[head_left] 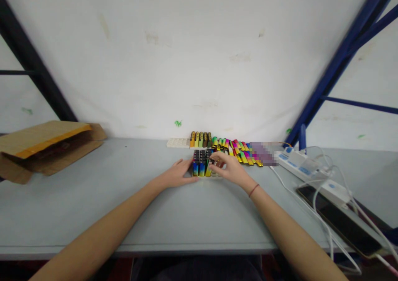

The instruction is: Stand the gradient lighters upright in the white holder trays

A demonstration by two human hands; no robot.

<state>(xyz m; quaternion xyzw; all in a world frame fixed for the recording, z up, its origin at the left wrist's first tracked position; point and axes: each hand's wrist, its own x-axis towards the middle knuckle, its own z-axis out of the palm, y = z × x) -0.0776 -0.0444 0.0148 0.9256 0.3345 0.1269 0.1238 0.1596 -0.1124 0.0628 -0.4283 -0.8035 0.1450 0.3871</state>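
Observation:
In front of me stands a white tray (202, 178), filled on its left with upright blue lighters (199, 169) that have dark tops. My left hand (178, 173) holds this tray by its left side, thumb along the near edge and fingers round the far side. Over the right part of the tray, my right hand (228, 167) pinches the dark top of what looks like a yellow-green lighter (208, 170). This one leans slightly, and its lower end is at the tray. The fingers partly hide the tray's right end.
Behind stands a block of upright lighters (200, 140) beside a pale holed tray (178, 143). Loose shiny lighters (238, 146) lie to its right. Further right are a power strip (304, 169), white cables and a phone (338, 221). An opened cardboard package (52, 148) lies left.

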